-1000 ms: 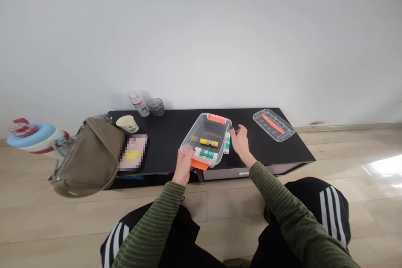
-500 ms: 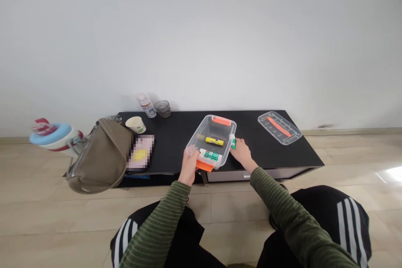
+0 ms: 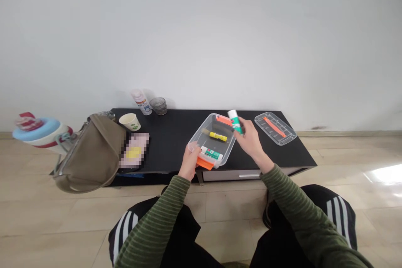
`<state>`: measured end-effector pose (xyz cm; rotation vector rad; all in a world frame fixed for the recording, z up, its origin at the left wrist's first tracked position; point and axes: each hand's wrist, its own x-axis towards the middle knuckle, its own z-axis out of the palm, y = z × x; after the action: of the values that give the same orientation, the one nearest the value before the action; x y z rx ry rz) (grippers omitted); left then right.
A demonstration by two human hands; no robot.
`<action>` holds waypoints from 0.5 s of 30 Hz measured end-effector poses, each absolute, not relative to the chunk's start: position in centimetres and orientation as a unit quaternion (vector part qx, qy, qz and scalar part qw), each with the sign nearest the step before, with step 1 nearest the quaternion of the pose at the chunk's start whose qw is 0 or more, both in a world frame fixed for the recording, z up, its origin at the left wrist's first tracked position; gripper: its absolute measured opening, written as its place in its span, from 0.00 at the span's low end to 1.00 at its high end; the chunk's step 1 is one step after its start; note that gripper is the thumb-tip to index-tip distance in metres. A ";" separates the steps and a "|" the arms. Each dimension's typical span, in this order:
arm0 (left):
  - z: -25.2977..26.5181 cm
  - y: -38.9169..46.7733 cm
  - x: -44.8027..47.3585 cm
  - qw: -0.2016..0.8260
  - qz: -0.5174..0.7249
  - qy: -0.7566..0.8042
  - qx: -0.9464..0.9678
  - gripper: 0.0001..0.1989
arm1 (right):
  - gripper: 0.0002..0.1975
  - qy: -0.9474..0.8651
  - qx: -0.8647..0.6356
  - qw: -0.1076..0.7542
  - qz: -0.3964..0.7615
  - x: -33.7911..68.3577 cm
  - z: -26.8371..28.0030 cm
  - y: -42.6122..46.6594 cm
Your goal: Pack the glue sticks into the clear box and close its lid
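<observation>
My left hand (image 3: 189, 162) grips the near left corner of a clear plastic box (image 3: 210, 127) with orange latches. Inside the box lie a yellow tube-shaped stick (image 3: 217, 136) and a green-and-white glue stick (image 3: 212, 153). My right hand (image 3: 251, 139) is closed around another green-and-white glue stick (image 3: 235, 122), held tilted with its white end up, above the box's right edge. The box's clear lid (image 3: 275, 128), with an orange strip, lies flat to the right of my right hand.
The black low table (image 3: 169, 146) stands against the wall. On its left side are a paper cup (image 3: 130, 122), a spray can (image 3: 142, 102), a dark glass (image 3: 158, 106), a blurred pink item (image 3: 135, 150) and a brown bag (image 3: 89, 150) beside a white-and-blue bottle (image 3: 40, 134).
My right hand has lifted the glue stick from beside the box's right side to above its rim. My left hand still holds the box, and the view has shifted slightly.
</observation>
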<state>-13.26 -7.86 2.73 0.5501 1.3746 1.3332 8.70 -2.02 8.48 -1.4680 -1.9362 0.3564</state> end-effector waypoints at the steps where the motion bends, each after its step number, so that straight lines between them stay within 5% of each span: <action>1: 2.7 -7.6 -13.2 0.548 0.555 0.579 0.237 0.28 | 0.26 -0.774 -0.546 0.293 0.129 8.2 9.4 -2.2; 8: 2.5 -5.8 -12.4 0.561 0.534 0.566 0.281 0.27 | 0.15 -0.827 -0.552 -0.070 0.079 5.5 10.2 -1.4; 15: 2.2 -4.1 -11.6 0.572 0.493 0.565 0.334 0.24 | 0.13 -0.811 -0.561 -0.140 0.090 4.3 7.9 0.1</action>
<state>-11.56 -4.05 2.23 0.7823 1.3244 1.1561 4.30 0.10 7.95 -1.9385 -2.8033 0.3122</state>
